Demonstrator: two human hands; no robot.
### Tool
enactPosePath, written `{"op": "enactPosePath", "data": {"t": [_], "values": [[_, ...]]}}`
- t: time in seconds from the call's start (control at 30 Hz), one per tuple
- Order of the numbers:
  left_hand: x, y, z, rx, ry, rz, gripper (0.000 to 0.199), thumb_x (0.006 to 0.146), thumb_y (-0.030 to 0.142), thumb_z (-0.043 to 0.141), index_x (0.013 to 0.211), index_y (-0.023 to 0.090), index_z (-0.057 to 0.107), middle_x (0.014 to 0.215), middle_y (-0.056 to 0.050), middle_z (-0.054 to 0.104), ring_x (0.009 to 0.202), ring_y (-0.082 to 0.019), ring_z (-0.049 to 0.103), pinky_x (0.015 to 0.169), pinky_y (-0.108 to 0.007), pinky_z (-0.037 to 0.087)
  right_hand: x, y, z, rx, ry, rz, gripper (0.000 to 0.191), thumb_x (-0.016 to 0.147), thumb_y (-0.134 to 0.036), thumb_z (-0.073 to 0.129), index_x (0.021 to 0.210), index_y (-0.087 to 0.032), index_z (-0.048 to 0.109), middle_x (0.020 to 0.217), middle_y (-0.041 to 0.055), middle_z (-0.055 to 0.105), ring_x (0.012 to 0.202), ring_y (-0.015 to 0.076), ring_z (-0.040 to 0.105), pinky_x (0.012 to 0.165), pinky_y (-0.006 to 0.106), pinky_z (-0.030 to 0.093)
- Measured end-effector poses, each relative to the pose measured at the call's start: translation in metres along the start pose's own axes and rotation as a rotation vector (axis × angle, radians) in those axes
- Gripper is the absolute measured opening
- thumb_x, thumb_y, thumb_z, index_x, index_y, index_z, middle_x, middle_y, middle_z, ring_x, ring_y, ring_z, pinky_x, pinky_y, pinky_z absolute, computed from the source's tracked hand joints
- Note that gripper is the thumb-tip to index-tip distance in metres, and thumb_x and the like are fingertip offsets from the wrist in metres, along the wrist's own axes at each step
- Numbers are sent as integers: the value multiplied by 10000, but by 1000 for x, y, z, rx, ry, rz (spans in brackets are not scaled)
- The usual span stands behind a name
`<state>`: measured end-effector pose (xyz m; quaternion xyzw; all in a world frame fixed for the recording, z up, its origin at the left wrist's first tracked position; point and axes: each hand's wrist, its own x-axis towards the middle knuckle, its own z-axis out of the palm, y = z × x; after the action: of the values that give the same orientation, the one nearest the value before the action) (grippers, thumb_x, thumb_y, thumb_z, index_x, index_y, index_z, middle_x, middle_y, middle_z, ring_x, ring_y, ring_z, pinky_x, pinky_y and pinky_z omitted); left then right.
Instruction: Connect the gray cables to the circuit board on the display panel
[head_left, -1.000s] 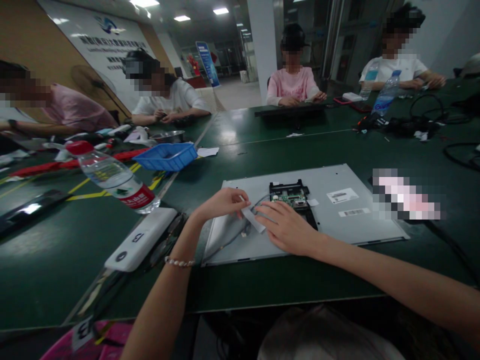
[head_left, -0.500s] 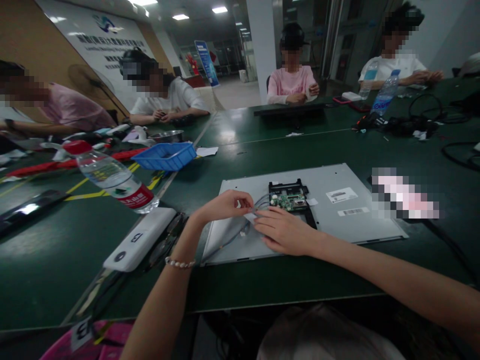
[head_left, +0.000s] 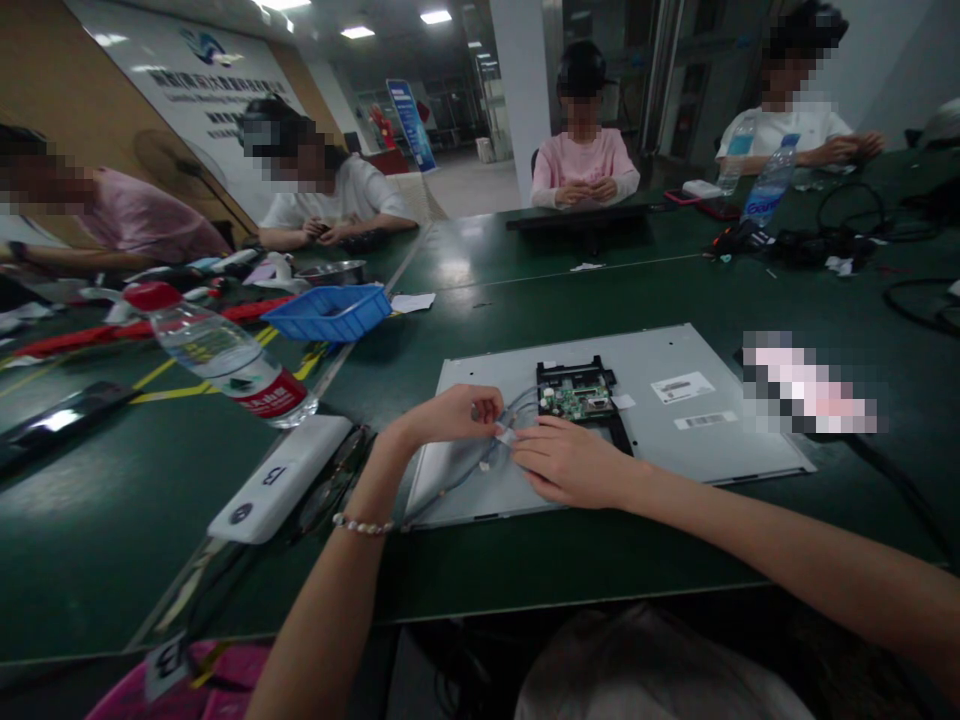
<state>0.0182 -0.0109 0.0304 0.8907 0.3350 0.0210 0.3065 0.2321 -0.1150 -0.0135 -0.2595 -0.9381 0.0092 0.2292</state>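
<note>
A flat grey metal display panel [head_left: 465, 490] lies on the table before me. On it sit a black bracket [head_left: 576, 365] and a green circuit board [head_left: 574, 402]. Thin grey-blue cables [head_left: 525, 398] run from the board past my fingers to the panel's lower left. My left hand [head_left: 461, 415] is closed in a pinch on a small white strip of tape [head_left: 506, 436] at the cables. From the other side, the fingertips of my right hand [head_left: 574, 465] press together on the same strip, its palm low over the panel. The fingers partly hide the strip.
To the left are a white power bank [head_left: 281, 480], glasses [head_left: 334, 485], a water bottle [head_left: 232, 355] and a blue tray [head_left: 330, 315]. A blurred-out device [head_left: 810, 385] with a cable lies on the right. Several co-workers sit around the table.
My left fingers have shifted slightly down along the cables, and more cable shows above them. The white strip between my hands has tilted and shows less. The panel stays put.
</note>
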Motion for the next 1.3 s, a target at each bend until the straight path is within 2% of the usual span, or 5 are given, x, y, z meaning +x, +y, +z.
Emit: {"op": "enactPosePath", "data": {"t": [0.7,0.83,0.97,1.13,1.3], "values": [[-4,-24,-8,30,6,-49,242,772,354,573,794,129,661,719,-15,634,660,-125,549,622,-210,407,-4,-3,-8,3,-9,0,183,888,-163,471,924,-113,642,968,121,681,989,212,600,887,364,453],[-5,-24,-8,21,25,-54,242,768,363,583,797,136,662,702,-14,625,637,-122,541,610,-211,405,-10,15,-29,73,124,167,220,896,-178,458,1006,-155,648,1058,85,673,1005,193,599,901,364,462],[-6,-23,-8,10,29,-32,253,769,383,592,786,139,657,696,-14,616,633,-122,533,594,-209,397,-25,59,-54,86,210,543,231,874,-213,480,992,-170,674,1012,73,692,926,202,626,826,360,493],[-7,-21,-10,-14,17,-29,272,784,396,588,797,130,640,715,-19,610,647,-123,533,605,-211,404,-52,109,-67,191,82,763,220,813,-227,516,877,-177,720,870,48,720,808,193,646,758,313,486],[-6,-21,-12,39,130,-41,308,821,439,538,884,150,621,789,-23,619,700,-134,545,645,-226,424,-63,120,-70,347,-207,820,205,745,-252,593,893,-198,724,885,35,719,826,191,644,744,291,473]]}}
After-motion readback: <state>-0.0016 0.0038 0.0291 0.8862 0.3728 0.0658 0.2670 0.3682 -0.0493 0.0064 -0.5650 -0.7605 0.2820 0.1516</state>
